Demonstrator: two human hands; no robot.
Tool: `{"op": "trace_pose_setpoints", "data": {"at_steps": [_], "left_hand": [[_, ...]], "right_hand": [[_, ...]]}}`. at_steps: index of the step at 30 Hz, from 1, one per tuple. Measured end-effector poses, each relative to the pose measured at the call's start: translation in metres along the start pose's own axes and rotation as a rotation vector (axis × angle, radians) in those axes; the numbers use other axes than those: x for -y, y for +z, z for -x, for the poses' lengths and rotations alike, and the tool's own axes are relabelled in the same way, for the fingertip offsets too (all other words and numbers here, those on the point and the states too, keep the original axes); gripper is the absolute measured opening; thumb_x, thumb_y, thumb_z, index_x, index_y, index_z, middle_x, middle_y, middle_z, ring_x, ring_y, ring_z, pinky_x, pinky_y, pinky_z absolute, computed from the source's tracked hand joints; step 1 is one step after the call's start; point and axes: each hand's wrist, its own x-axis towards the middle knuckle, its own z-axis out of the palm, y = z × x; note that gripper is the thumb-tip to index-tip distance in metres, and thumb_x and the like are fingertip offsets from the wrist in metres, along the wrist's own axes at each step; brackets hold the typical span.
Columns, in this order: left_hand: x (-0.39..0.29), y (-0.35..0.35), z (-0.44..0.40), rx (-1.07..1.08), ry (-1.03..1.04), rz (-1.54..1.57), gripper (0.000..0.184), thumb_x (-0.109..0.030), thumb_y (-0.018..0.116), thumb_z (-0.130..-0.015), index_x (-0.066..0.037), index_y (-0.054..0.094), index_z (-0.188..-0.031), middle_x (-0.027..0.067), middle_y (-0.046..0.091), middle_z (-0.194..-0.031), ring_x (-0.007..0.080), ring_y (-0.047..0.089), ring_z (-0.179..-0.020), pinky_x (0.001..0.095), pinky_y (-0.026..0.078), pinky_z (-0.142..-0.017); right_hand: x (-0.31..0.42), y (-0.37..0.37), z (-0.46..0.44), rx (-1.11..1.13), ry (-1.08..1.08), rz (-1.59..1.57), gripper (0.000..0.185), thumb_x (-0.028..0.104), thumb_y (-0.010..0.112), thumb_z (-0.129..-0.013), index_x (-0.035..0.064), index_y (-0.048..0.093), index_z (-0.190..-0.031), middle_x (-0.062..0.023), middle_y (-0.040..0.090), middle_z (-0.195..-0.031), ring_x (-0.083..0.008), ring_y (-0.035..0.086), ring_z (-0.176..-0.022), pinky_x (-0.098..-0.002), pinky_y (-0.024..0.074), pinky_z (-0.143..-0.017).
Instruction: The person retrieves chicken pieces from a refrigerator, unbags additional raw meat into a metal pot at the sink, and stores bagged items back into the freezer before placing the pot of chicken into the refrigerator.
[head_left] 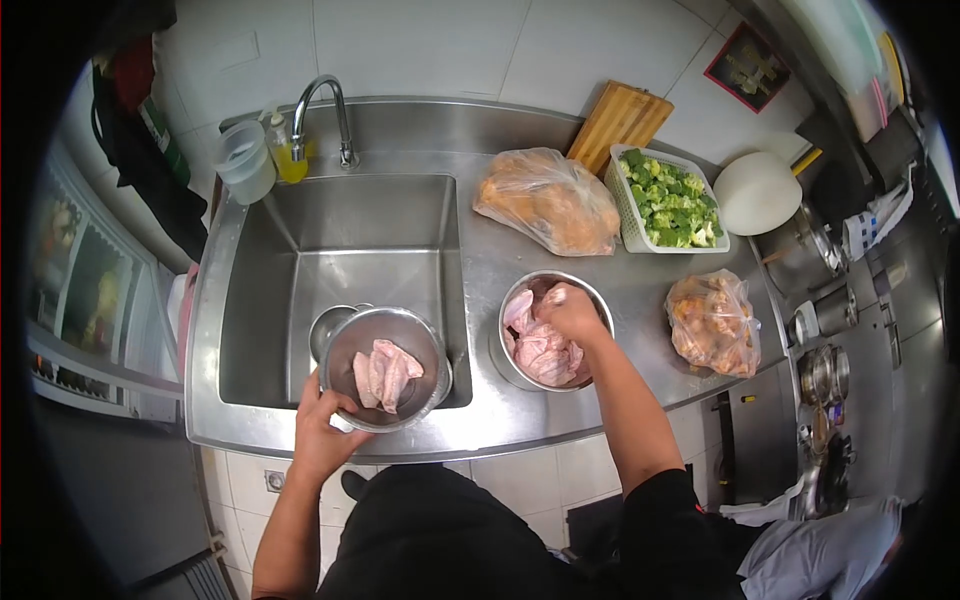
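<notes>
My left hand (328, 425) grips the near left rim of a metal bowl (432, 345), thumb over the edge. A few raw chicken wings (386, 375) lie in this bowl, which is held over the front of the sink. To the right, a deeper metal pot (497, 350) stands on the steel counter, filled with raw chicken pieces (545, 352). My right hand (572, 312) reaches into it from the right, fingers curled down among the pieces. The fingertips are hidden, so what they hold cannot be made out.
Behind are a faucet (345, 120), a soap bottle (291, 160), plastic tubs (245, 170), a bagged orange-brown item (548, 200), a cutting board (618, 125) and a broccoli basket (622, 215). Another bag (714, 325) lies right. A person's grey sleeve (830, 550) shows lower right.
</notes>
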Motion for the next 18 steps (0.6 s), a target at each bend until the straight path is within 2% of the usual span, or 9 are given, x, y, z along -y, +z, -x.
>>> {"op": "trace_pose_setpoints", "data": {"at_steps": [3,6,7,10,11,13,14,16,18], "left_hand": [[-0.001,-0.002,-0.001,-0.036,0.031,-0.009,0.039,-0.008,0.088,-0.051,-0.007,0.059,-0.078,0.0249,0.048,-0.131,0.0396,0.054,-0.115,0.0418,0.049,-0.09],[-0.001,0.002,-0.005,-0.027,0.037,0.026,0.04,-0.008,0.088,-0.051,-0.007,0.059,-0.078,0.0249,0.047,-0.132,0.0397,0.055,-0.115,0.0413,0.05,-0.09],[-0.003,0.004,-0.007,-0.011,0.048,0.024,0.04,-0.008,0.088,-0.051,-0.007,0.059,-0.078,0.0244,0.047,-0.132,0.0398,0.055,-0.115,0.0415,0.05,-0.09],[-0.015,0.008,-0.015,0.041,0.099,0.021,0.041,-0.011,0.09,-0.051,-0.007,0.06,-0.079,0.0232,0.046,-0.132,0.0398,0.055,-0.115,0.0422,0.05,-0.09],[-0.021,0.01,-0.019,0.064,0.125,0.023,0.042,-0.012,0.09,-0.051,-0.008,0.06,-0.08,0.0228,0.046,-0.132,0.0398,0.054,-0.115,0.0423,0.05,-0.09],[-0.031,0.013,-0.024,0.104,0.153,0.079,0.043,-0.016,0.091,-0.053,-0.008,0.06,-0.081,0.0213,0.045,-0.133,0.0399,0.054,-0.115,0.0426,0.051,-0.09],[-0.038,0.012,-0.027,0.107,0.236,0.011,0.042,-0.017,0.09,-0.055,-0.009,0.06,-0.082,0.0222,0.044,-0.134,0.0402,0.054,-0.116,0.0423,0.051,-0.09],[-0.041,0.018,-0.025,0.153,0.142,0.121,0.041,-0.011,0.089,-0.052,-0.009,0.061,-0.082,0.0252,0.044,-0.137,0.0411,0.048,-0.123,0.0425,0.044,-0.098],[-0.047,0.017,-0.024,0.131,0.158,0.12,0.04,-0.013,0.089,-0.054,-0.009,0.061,-0.082,0.0256,0.041,-0.138,0.0415,0.047,-0.125,0.0427,0.044,-0.099]], "right_hand": [[-0.032,-0.012,0.001,0.048,0.151,-0.586,0.022,0.003,0.07,-0.074,0.0043,0.062,-0.094,-0.0163,0.067,-0.098,-0.0292,0.065,-0.089,-0.0397,0.0541,-0.08],[-0.027,-0.026,0.021,0.079,0.054,-1.07,0.027,-0.013,0.058,-0.079,0.0068,0.055,-0.097,-0.0139,0.063,-0.105,-0.0256,0.065,-0.093,-0.0369,0.0566,-0.078],[-0.026,-0.028,0.026,0.105,0.012,-1.173,0.025,-0.01,0.061,-0.08,0.008,0.054,-0.096,-0.0127,0.061,-0.107,-0.0257,0.063,-0.097,-0.037,0.0568,-0.079],[-0.003,-0.03,0.044,0.158,-0.09,-1.384,0.026,-0.009,0.065,-0.077,0.0083,0.055,-0.094,-0.0113,0.063,-0.104,-0.0222,0.062,-0.094,-0.0377,0.0555,-0.081],[0.01,-0.029,0.051,0.188,-0.112,-1.437,0.027,-0.008,0.067,-0.077,0.0086,0.055,-0.095,-0.011,0.062,-0.106,-0.0222,0.062,-0.097,-0.0374,0.0548,-0.084],[0.039,-0.023,0.064,0.214,-0.189,-1.421,0.027,-0.008,0.066,-0.077,0.0087,0.056,-0.095,-0.0107,0.061,-0.107,-0.0218,0.061,-0.098,-0.0373,0.054,-0.086],[0.051,-0.016,0.067,0.235,-0.225,-1.412,0.027,-0.008,0.066,-0.078,0.0088,0.056,-0.096,-0.0106,0.061,-0.107,-0.0217,0.061,-0.099,-0.0373,0.0536,-0.087],[0.073,0.007,0.073,0.297,-0.308,-1.392,0.028,-0.008,0.066,-0.079,0.0086,0.055,-0.099,-0.0114,0.056,-0.116,-0.022,0.06,-0.099,-0.0371,0.053,-0.088],[0.1,0.021,0.083,0.37,-0.319,-1.379,0.029,-0.008,0.066,-0.08,0.0081,0.054,-0.101,-0.0119,0.054,-0.12,-0.0222,0.06,-0.1,-0.0368,0.0527,-0.089]]}}
